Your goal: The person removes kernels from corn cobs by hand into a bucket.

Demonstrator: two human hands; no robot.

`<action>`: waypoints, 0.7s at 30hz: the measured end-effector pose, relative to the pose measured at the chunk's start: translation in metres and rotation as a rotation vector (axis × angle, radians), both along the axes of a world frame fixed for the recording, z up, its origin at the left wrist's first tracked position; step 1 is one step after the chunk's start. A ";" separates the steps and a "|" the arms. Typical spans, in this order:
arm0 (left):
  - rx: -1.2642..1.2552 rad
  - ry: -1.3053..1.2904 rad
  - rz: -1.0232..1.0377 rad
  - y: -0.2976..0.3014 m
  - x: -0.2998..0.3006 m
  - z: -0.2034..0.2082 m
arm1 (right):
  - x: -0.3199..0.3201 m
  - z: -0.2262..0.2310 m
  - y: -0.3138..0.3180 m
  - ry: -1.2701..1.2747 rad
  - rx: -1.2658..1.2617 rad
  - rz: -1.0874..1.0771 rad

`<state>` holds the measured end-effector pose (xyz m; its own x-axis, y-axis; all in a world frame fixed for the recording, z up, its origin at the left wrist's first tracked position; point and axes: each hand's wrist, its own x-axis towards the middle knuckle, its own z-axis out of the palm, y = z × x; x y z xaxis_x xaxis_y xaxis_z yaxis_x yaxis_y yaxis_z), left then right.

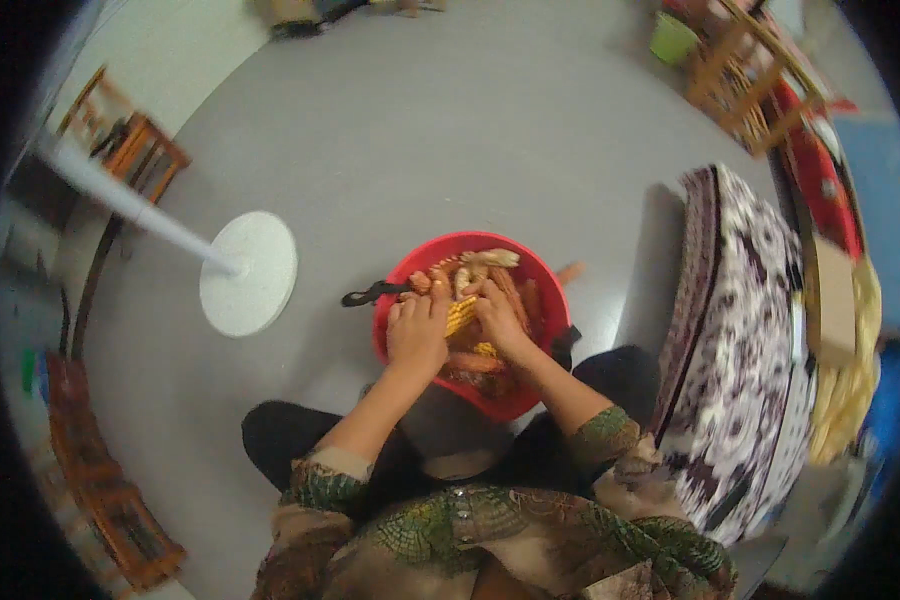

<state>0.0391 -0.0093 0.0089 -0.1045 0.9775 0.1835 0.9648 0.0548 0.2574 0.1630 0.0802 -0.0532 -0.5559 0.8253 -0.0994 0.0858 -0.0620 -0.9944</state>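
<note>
Between my knees stands a round red basin with bare reddish corn cobs and a pale cob in it. Over the basin, my left hand is closed round one end of a yellow ear of corn. My right hand grips the other end from the right side, its fingers bent over the kernels. Loose yellow kernels show below my hands. A black handle sticks out past the basin's left rim; what it belongs to is hidden.
A white pole on a round white base stands on the grey floor at left. To my right is a seat under a patterned cover. Wooden chairs line the left wall; a green bucket sits far right.
</note>
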 end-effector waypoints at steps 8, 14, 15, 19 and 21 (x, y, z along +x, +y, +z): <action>-0.046 -0.065 -0.130 -0.017 0.044 -0.013 | 0.056 0.050 -0.035 0.016 -0.518 -0.127; -0.076 -0.009 -0.226 -0.023 0.061 0.004 | 0.079 0.027 -0.055 -0.051 -0.376 -0.101; -0.092 -0.020 -0.257 -0.025 0.063 0.004 | 0.082 0.014 -0.060 -0.030 -0.291 -0.134; -0.172 -0.054 -0.312 -0.029 0.073 0.008 | 0.099 0.005 -0.074 -0.064 -0.222 -0.165; -0.198 -0.072 -0.316 -0.030 0.073 0.008 | 0.097 0.033 -0.071 -0.066 -0.394 -0.149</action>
